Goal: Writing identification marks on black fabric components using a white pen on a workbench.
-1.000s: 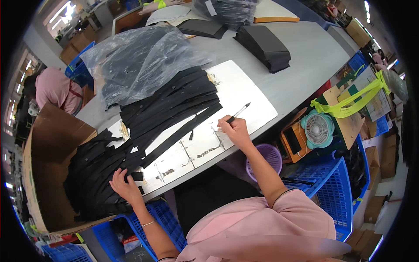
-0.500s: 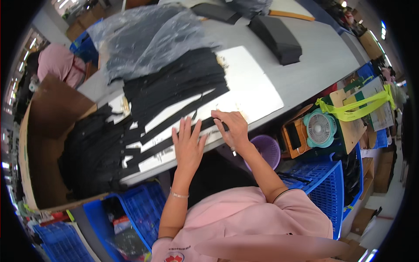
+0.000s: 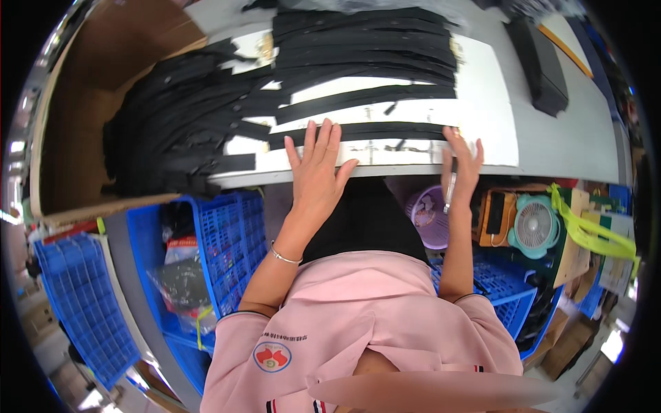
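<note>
Along the near part of the white board (image 3: 492,103), a narrow black strip (image 3: 392,131) lies stretched out, its long axis running left to right and nearly parallel to the board's near edge, with a band of bare white between the two. Both hands come at it from that near edge, so their fingers point across the strip rather than along it. Toward the board's left side, the left hand (image 3: 315,173) is laid palm down, its fingers straight and a little fanned, their tips over the strip near its left end and the thumb out to the right, short of the strip; nothing appears gripped there, and the fingers seem just to rest on the cloth. Toward the board's right side, the right hand (image 3: 463,165) is at the strip's other end, fingertips right by it, loosely bent; whether they pinch that end or only touch it, I cannot tell. A slim pale thing, probably a pen (image 3: 450,187), is tucked against that palm. Each hand is thus nearest its own end, leaving the middle of the strip uncovered between them. Farther in on the board, a second strip (image 3: 372,96) slants slightly, and beyond that a pile of strips (image 3: 365,48) covers the board's far part.
</note>
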Tool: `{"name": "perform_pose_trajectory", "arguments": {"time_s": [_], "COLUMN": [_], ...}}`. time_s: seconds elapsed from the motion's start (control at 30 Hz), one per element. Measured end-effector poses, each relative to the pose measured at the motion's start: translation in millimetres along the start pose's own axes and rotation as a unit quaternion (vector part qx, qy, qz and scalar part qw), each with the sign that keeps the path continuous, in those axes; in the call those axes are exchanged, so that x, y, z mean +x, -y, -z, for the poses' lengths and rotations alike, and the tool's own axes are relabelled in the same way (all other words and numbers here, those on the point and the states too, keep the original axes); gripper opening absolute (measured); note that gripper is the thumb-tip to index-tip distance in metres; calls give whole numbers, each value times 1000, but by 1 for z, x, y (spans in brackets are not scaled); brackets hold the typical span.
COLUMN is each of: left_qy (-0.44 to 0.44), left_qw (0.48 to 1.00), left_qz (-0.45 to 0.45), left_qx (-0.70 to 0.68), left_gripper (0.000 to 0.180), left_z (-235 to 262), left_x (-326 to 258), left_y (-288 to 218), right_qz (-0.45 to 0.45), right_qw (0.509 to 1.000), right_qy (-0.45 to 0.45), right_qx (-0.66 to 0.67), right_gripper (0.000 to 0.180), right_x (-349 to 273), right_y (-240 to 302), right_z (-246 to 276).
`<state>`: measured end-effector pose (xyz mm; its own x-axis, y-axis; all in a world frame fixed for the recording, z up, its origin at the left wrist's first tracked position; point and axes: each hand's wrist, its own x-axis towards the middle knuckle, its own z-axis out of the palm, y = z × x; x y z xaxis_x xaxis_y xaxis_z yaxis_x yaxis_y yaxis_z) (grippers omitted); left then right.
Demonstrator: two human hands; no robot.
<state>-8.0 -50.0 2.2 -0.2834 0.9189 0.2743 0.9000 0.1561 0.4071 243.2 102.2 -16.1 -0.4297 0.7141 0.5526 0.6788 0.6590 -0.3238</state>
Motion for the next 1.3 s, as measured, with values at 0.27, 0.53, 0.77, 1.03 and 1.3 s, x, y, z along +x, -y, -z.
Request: {"name": "perform_pose_trajectory", "arguments": {"time_s": [0.27, 0.53, 0.77, 1.03, 1.3], "left_qy": [-21, -37, -74, -72, -74], "left_qw": [996, 998, 997, 996, 995], "left_qz": [81, 54, 32, 47, 61], "left_qx": [2, -22, -8, -14, -15], "left_gripper": [67, 72, 72, 72, 73], "left_z": [18, 25, 22, 21, 23], "left_x": [-26, -17, -18, -18, -19], "left_y": [33, 43, 46, 45, 45], "right_qz": [46, 45, -57, -141, -169], "right_qw": [999, 999, 992, 852, 852], "right_qy": [-20, 2, 20, 168, 195], "right_qx": [-10, -9, 113, 475, 456], "right_gripper": [38, 34, 27, 20, 17], "right_x": [-4, 0, 32, 77, 67], "right_y": [-5, -6, 55, 160, 177], "right_z": [-8, -4, 7, -40, -84]}}
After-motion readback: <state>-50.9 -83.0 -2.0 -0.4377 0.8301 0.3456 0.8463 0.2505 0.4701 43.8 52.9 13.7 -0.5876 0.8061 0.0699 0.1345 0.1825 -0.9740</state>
